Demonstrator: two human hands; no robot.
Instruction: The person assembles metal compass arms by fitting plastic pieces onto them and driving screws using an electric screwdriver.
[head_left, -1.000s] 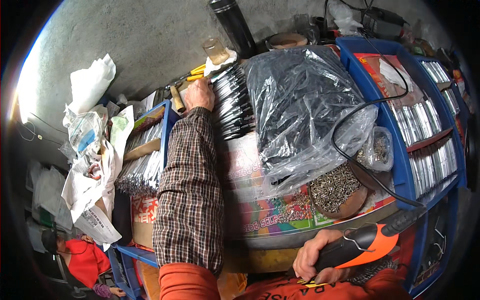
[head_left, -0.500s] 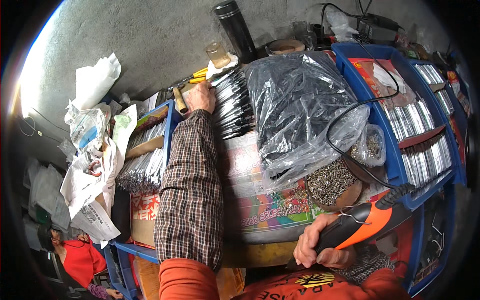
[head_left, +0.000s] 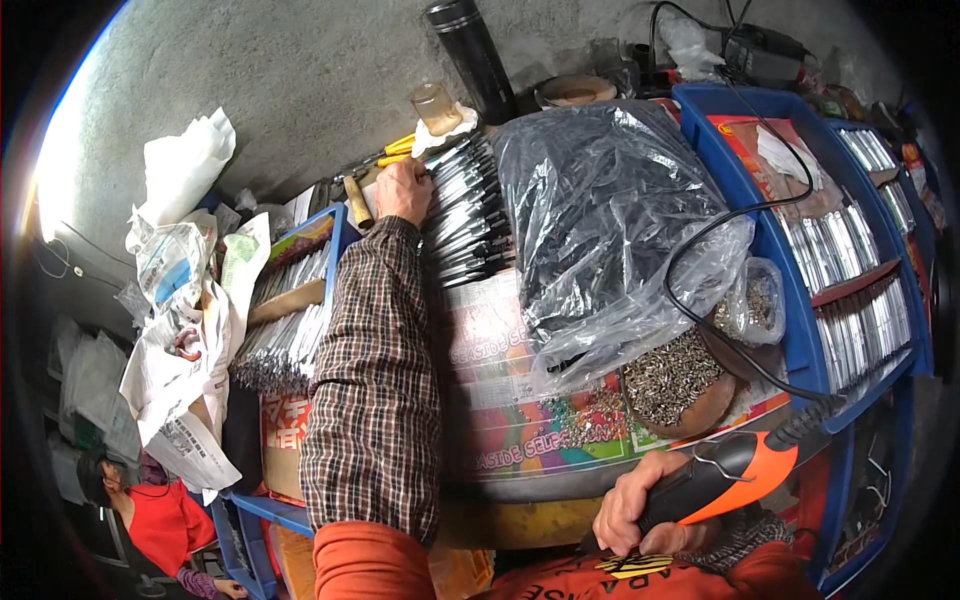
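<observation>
My left hand (head_left: 403,192) reaches to the far side of the table. Its fingers are curled at the left edge of a pile of shiny metal strips (head_left: 466,215) with dark ends; what they pinch is hidden. Close by lie a wooden handle (head_left: 357,203) and yellow-handled pliers (head_left: 398,149). Near my body, my right hand (head_left: 640,505) is wrapped round an orange and black electric screwdriver (head_left: 735,478). Its black cord leaves from the right end, while its working tip is not clearly visible.
A plastic-covered dark bundle (head_left: 605,210) lies mid-table. In front, a round dish (head_left: 705,410) holds small metal parts, with loose ones beside it. Blue crates (head_left: 808,330) of metal strips flank the table. A black flask (head_left: 472,60) stands behind. Another person (head_left: 165,525) sits at lower left.
The right hand and screwdriver have shifted slightly down and to the right in the picture. My left hand stays at the strip pile, its fingers a little more curled.
</observation>
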